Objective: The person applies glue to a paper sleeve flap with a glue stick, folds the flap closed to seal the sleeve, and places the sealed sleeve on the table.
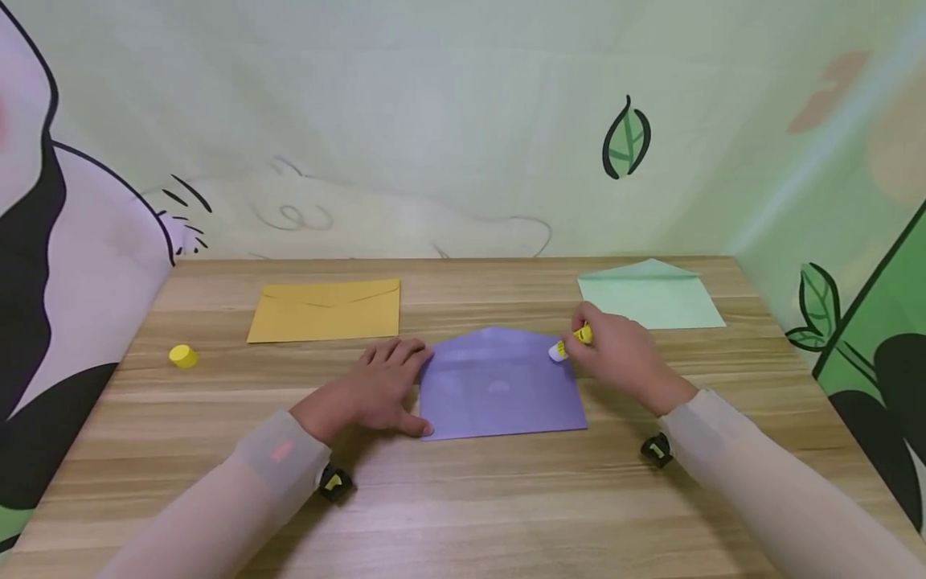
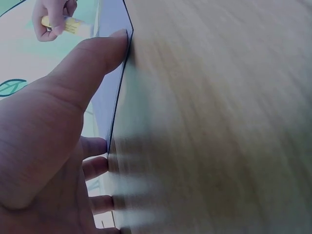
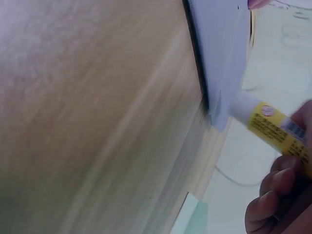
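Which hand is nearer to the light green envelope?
Right. The right hand, gripping a glue stick, is just in front of the light green envelope, near its left corner. The left hand is farther to the left, at the left edge of the purple envelope.

Corner: a craft spot; home or studio, cannot tell
Wall [image 1: 434, 104]: pale green with cartoon drawings [image 1: 29, 261] — a leaf [image 1: 627, 143] at upper right
Table [image 1: 506, 507]: wood-grained, across the lower frame
Stationery: envelopes [image 1: 499, 402] and a glue stick [image 1: 560, 350] — mid-frame
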Tool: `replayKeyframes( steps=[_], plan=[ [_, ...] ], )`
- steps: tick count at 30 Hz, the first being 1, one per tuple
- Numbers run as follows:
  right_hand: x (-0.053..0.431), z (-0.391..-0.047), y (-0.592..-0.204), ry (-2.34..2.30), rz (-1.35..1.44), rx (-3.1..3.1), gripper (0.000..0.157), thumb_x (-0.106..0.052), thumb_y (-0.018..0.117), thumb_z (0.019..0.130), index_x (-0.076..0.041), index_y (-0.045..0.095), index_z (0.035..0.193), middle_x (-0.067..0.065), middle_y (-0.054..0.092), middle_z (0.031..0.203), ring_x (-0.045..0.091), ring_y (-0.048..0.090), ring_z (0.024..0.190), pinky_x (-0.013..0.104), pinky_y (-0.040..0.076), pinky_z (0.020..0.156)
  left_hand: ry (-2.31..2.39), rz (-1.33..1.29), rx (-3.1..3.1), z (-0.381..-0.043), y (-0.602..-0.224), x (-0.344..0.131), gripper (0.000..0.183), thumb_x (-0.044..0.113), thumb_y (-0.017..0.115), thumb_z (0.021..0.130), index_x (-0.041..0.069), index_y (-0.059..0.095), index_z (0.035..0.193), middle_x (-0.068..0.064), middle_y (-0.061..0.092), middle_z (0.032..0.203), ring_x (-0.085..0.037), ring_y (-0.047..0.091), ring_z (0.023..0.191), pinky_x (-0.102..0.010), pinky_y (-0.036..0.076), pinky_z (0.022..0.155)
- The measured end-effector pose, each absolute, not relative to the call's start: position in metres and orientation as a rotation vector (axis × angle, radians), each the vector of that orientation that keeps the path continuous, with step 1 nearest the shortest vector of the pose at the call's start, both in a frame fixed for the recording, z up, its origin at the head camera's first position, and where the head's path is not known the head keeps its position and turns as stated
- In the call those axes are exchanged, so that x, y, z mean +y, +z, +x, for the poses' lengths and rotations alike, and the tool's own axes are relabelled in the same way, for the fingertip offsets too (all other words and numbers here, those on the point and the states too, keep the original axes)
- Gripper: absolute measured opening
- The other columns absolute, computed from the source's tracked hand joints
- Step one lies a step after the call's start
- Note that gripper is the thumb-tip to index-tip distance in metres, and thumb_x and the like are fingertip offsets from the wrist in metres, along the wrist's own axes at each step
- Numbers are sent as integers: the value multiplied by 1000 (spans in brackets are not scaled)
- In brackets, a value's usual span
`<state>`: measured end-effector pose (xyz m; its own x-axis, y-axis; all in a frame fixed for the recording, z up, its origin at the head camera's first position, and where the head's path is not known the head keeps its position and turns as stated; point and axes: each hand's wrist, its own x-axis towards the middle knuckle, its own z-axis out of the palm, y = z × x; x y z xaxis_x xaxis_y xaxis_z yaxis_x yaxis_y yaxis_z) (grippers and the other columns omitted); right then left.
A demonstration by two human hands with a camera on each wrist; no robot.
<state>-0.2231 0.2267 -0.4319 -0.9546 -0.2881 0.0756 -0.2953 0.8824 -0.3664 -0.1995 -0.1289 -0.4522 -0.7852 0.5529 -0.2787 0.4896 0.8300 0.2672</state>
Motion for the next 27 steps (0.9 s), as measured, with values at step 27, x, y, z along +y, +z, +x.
replayKeyframes(
  steps=[27],
  plan=[
    [233,-202,-419,915,341,-2955,17,-30,61,97,-15,54,96,-3,48,60,13,40,48,25,33,46,361,910,2725,-198,-461,-146,112,64,73,79,9,17,160,-20,32,159,-46,24,148,-63,22,118]
  ],
)
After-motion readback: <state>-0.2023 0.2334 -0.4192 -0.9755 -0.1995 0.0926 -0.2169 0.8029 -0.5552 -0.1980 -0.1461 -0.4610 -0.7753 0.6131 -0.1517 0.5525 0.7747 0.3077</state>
